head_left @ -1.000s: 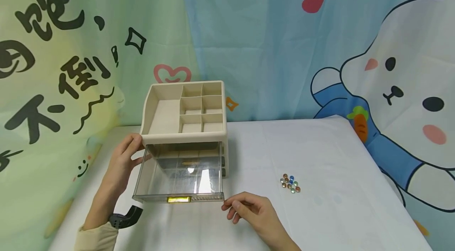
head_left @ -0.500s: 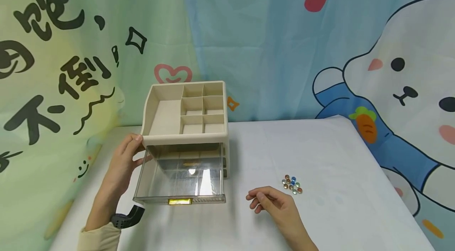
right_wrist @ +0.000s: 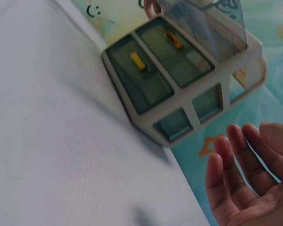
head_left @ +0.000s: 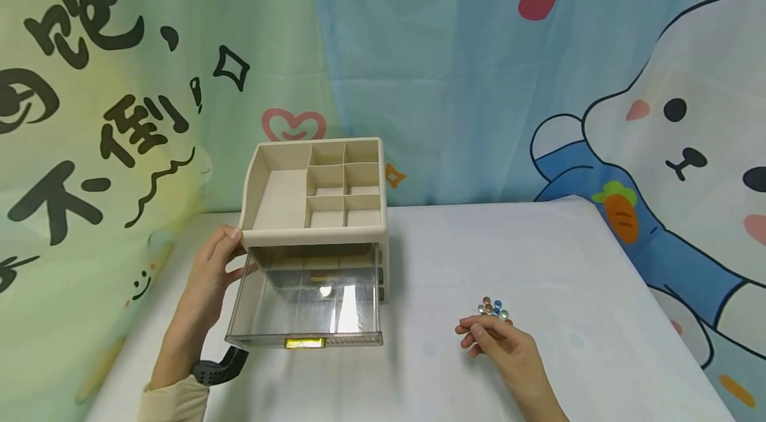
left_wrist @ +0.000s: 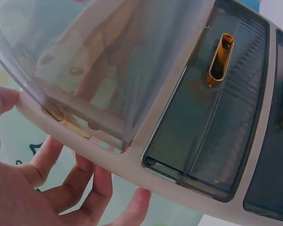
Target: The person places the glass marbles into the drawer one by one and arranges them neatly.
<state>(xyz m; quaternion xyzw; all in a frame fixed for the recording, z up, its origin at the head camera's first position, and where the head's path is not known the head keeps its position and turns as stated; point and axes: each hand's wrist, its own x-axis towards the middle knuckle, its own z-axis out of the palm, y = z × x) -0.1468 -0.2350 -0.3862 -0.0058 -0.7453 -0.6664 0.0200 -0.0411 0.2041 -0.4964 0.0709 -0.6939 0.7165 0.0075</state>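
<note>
A cream desktop drawer organizer (head_left: 314, 234) stands at the table's left, its clear top drawer (head_left: 305, 306) pulled out, with no contents visible inside. My left hand (head_left: 209, 276) holds the organizer's left side near the front corner. In the left wrist view its fingers (left_wrist: 101, 188) bend against the side edge. Loosely curved and holding nothing, my right hand (head_left: 503, 349) hovers in front of a cluster of small coloured glass beads (head_left: 487, 306), hiding some of them. The right wrist view shows that hand's fingers (right_wrist: 236, 179) relaxed, apart from the organizer.
Two lower drawers with gold handles (right_wrist: 137, 61) are closed. The organizer's top has several compartments (head_left: 344, 183). White cloth covers the table (head_left: 443, 256). A printed curtain (head_left: 419, 76) hangs behind it.
My right hand has left the drawer's front right corner and moved right to the beads. The left hand stays on the organizer, and the drawer remains pulled out.
</note>
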